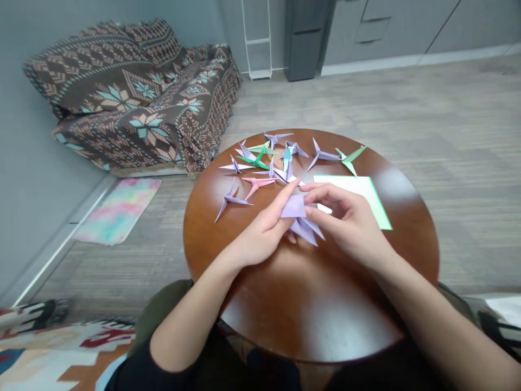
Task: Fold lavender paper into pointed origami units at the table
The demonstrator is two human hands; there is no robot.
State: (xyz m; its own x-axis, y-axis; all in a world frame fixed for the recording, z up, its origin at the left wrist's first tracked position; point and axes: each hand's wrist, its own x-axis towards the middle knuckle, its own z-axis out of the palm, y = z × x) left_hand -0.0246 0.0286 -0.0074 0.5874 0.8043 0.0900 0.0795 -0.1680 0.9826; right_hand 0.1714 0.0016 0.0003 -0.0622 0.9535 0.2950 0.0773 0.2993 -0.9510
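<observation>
A partly folded lavender origami paper (306,227) is held above the round wooden table, with a flat square part on top and pointed flaps hanging below. My left hand (268,225) grips it from the left, thumb along the upper edge and some fingers hidden underneath. On the other side, my right hand (342,214) pinches the paper's right edge between thumb and fingers. Just beyond my hands lie several folded paper cranes, among them a pink crane (258,183), a dark green crane (255,158) and a lavender crane (231,199).
White sheets with a green edge (380,206) lie on the wooden table (317,304), right of my hands. A light green crane (350,161) sits near the far right rim. Past the table stand a covered sofa (150,103) and a grey fridge (307,41).
</observation>
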